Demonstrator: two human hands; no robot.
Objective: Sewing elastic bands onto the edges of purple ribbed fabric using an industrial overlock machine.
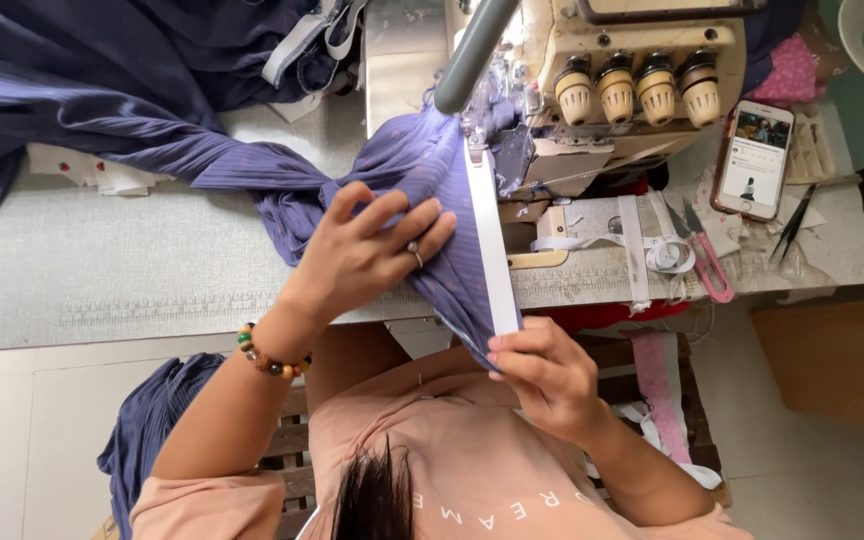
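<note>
Hair: dark strands (377, 495) sit closest to the lens, bottom centre, above a peach shirt (472, 470).
Right hand: right hand (544, 372) is at the near edge of the table, fingers curled together and pinched on the near end of the white strip (490, 240) and the cloth under it.
Left hand: left hand (370, 250) lies flat on the purple cloth (422, 200), fingers spread apart and pressing down, a ring on one finger, touching the cloth just left of the strip.
Wrist: beaded bracelet (272, 358) circles the left wrist at the table's near edge.
Purple cloth: ribbed and gathered, it runs from under both hands up to the sewing machine (612, 90), then spills far left across the table (102, 270); more of it hangs down near left.
White strip: straight and narrow, it lies on the cloth's right edge, from the machine's needle area down to the right hand.
Machine: cream body, four knobs in a row on its far side, right of the cloth.
Phone: phone (754, 158) lies screen up and lit, right of the machine.
Snips: pink-handled snips (704, 258) rest on the table, near the phone, well apart from both hands.
</note>
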